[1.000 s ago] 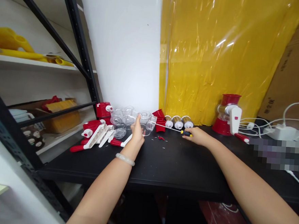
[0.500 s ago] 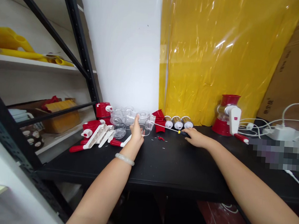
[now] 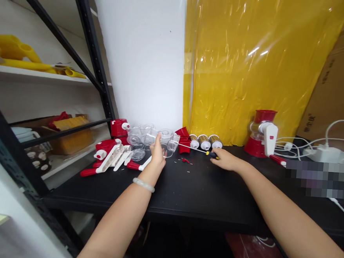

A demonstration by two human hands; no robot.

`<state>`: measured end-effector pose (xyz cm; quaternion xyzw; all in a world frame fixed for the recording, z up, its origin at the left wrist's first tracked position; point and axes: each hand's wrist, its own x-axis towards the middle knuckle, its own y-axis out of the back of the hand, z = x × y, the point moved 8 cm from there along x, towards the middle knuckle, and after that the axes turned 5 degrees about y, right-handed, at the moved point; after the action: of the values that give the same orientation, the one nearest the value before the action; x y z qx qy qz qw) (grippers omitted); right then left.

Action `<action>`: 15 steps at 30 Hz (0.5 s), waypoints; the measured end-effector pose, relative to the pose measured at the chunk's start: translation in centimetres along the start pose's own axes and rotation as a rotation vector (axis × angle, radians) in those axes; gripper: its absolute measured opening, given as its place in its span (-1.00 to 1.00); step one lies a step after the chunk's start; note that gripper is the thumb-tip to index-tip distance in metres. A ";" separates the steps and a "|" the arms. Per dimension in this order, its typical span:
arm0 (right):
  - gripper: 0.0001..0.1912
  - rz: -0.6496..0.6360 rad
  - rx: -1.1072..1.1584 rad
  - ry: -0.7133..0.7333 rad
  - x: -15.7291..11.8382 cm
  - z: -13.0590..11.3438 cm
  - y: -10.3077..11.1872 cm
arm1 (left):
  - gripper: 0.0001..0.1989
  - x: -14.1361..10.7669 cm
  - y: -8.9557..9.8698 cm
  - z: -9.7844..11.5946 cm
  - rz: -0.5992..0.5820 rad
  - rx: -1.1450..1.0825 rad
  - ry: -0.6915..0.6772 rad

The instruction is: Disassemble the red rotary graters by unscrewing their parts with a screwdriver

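My left hand is closed around a clear plastic housing above the black table, its thumb pointing up. In my right hand is a screwdriver with a black and yellow handle. Its long thin shaft runs leftward into the open end of the clear housing; where the tip sits cannot be made out. Behind and left of my left hand stand several more clear housings. A white crank handle with a red grip lies partly hidden by my left wrist. Beneath the shaft lies a small red piece.
Red plastic bases and white crank handles lie at the left. Red hoppers and metal grater drums line the back. An assembled rotary grater stands right, near white cables and a power strip. Tiny screws dot the table.
The screwdriver handle has turned in my right hand, showing more yellow. Both hands keep nearly the same place, and the clear housing stays in my left hand.
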<state>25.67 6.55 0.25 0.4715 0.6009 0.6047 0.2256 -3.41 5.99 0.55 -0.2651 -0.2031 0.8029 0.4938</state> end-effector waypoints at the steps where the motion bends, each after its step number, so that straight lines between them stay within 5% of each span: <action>1: -0.72 0.000 -0.002 -0.009 0.0 0.1 -0.2 | -0.45 0.0 0.1 0.1 0.016 0.024 -0.012; 6: -0.55 0.038 0.002 -0.038 0.1 0.6 -0.4 | -0.43 0.1 0.4 0.5 0.054 0.083 -0.057; 10: -0.46 0.072 0.071 0.071 0.0 0.1 0.3 | -0.48 -0.1 0.3 0.6 0.053 0.079 -0.049; 15: -0.77 0.023 0.060 0.050 0.1 0.2 0.3 | -0.45 -0.1 0.4 0.6 0.061 0.074 -0.040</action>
<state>25.91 6.66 0.55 0.4698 0.6187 0.6005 0.1891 -4.03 5.68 0.79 -0.2367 -0.1752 0.8296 0.4743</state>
